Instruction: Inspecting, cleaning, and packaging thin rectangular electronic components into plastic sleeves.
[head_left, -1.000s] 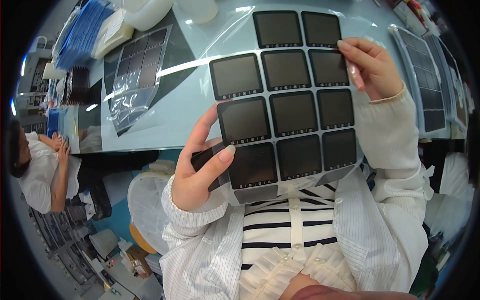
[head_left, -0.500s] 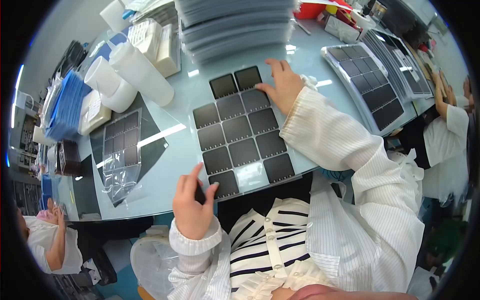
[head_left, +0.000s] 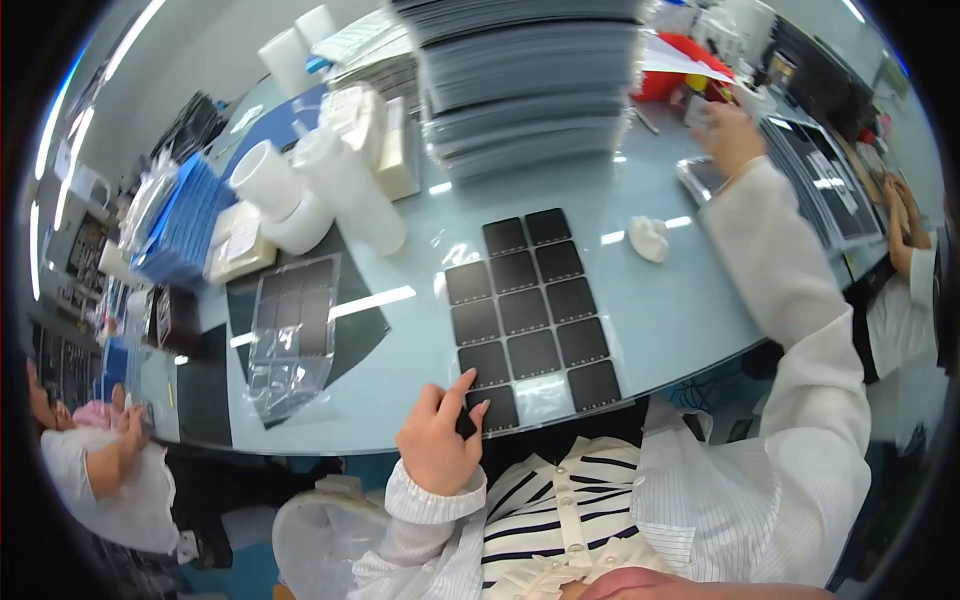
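Note:
A clear pocket sheet (head_left: 540, 390) lies on the glass tabletop in front of me, with rows of black squares (head_left: 521, 312) in it. The middle pocket of its near row looks pale and shiny. My left hand (head_left: 440, 440) is at its near left corner, index fingertip and thumb touching the squares there. In the crook of those fingers sits a small black object (head_left: 464, 422), its kind unclear. Off to the far right, my right hand (head_left: 732, 138) hovers beside a white box, fingers apart and slightly blurred. I see nothing in it. A crumpled white wad (head_left: 649, 240) lies right of the sheet.
A tall stack of clear sheets (head_left: 530, 90) stands behind. White bottles (head_left: 350, 190) and blue packets (head_left: 185, 225) are at left, with another pocket sheet (head_left: 292, 320). More filled sheets (head_left: 825, 185) lie at right, partly behind my forearm. Other people sit at both sides.
My right hand has left the sheet's far right corner and moved to the far right, uncovering the white wad. My left hand stays at the near left corner. The whole view has shifted.

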